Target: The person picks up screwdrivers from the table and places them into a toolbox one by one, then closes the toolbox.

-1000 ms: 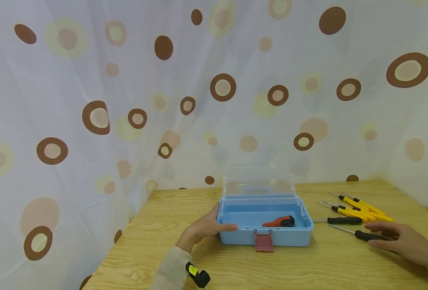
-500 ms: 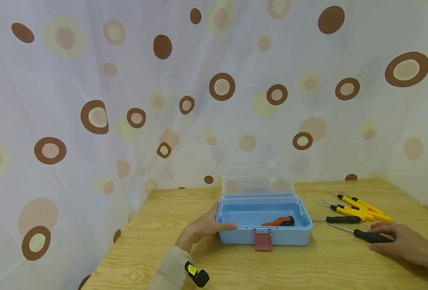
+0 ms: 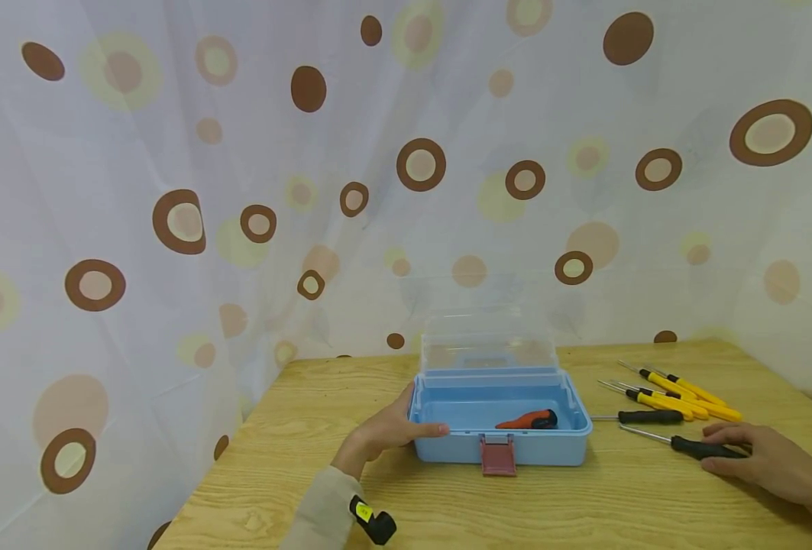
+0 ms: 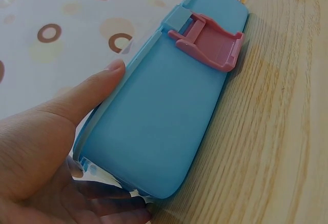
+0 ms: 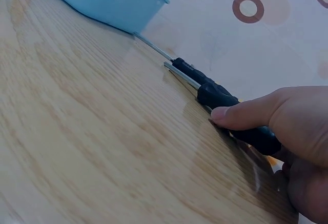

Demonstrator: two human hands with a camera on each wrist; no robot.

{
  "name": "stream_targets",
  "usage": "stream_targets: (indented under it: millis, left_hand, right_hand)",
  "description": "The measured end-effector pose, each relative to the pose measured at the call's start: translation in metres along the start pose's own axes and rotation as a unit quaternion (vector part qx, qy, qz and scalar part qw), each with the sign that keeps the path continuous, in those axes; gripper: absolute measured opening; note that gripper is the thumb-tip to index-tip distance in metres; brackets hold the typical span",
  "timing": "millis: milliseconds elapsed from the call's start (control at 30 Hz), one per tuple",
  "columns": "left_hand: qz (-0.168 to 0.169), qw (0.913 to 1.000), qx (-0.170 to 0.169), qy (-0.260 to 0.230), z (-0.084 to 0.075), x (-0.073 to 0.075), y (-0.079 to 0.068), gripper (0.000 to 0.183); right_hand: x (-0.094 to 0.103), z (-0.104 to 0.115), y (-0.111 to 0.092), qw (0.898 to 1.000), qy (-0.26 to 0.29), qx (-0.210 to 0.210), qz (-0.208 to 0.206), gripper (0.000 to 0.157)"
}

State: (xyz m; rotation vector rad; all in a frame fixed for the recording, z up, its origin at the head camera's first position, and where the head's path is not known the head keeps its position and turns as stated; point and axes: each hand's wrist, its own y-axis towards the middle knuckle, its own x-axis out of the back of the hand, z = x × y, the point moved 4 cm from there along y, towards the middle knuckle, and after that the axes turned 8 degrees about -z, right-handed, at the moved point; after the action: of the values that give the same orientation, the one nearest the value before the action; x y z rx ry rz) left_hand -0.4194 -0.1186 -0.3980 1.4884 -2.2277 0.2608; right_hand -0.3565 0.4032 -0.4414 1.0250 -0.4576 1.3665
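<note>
A light blue toolbox (image 3: 543,449) stands with its clear lid (image 3: 488,340) raised and its pink latch (image 3: 498,456) hanging down in front. Inside lies a tool with an orange and black handle (image 3: 529,419). My left hand (image 3: 388,428) grips the box's left end, thumb along the front rim and fingers at the side, as the left wrist view shows. At the right, my right hand (image 3: 773,462) pinches the black handle of a screwdriver (image 5: 256,138) between thumb and fingers. Its shaft points left, toward the box, and it appears low over the table.
A second black-handled screwdriver (image 3: 651,417) lies just behind, its tip near the box's right side. Several yellow-handled tools (image 3: 680,397) are heaped at the right rear of the wooden table (image 3: 433,512). A patterned curtain (image 3: 378,229) hangs behind and at the sides.
My right hand's fingers have drawn back slightly rightward along the black handle, so more of it shows. My left hand and the box stay put; the head view shifts slightly.
</note>
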Motion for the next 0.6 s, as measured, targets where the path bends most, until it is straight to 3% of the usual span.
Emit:
stream_targets:
  millis: [600]
  left_hand:
    - [-0.005,0.9999,-0.001,0.016,0.0004,0.0006,-0.0002,0.116]
  right_hand:
    - [0.0056,-0.0025,0.0009,0.999,-0.011,-0.051,-0.011,0.049]
